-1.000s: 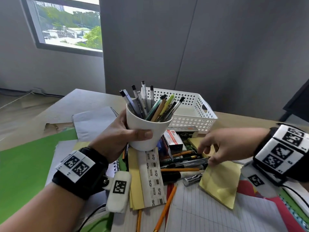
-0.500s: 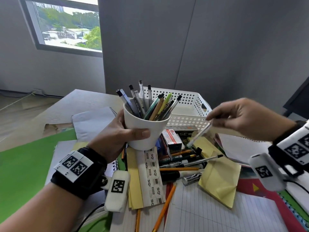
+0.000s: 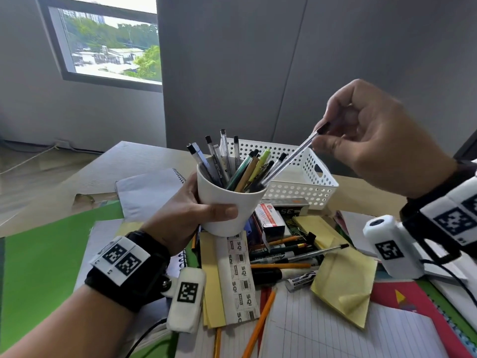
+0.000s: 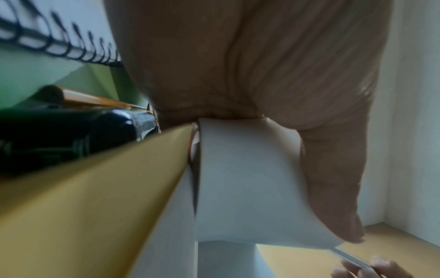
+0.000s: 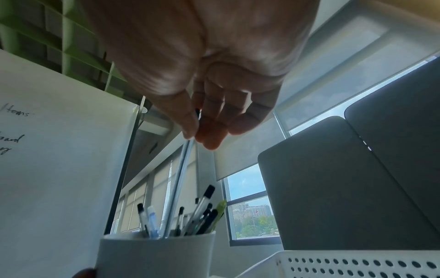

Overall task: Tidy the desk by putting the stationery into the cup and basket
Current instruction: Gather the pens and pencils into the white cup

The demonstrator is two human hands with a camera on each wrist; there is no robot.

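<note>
Above desk: L hand point(image 3: 185, 215) grips 1 cup point(image 3: 229, 210); R hand point(image 3: 374, 148) pinches 1 pen point(image 3: 289, 161), roughly 11 inside.

A white plastic cup point(image 3: 229, 208) stands upright, crammed with pens. A clear ballpoint pen point(image 3: 289, 162) leans into it. Behind sits a white perforated plastic basket point(image 3: 304, 187).

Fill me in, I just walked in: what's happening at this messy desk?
A person is tidying stationery. Their left hand holds a white cup full of pens above the clutter, while the right hand pinches a clear pen by its top, its lower end already inside the cup. The white basket sits behind.
</note>
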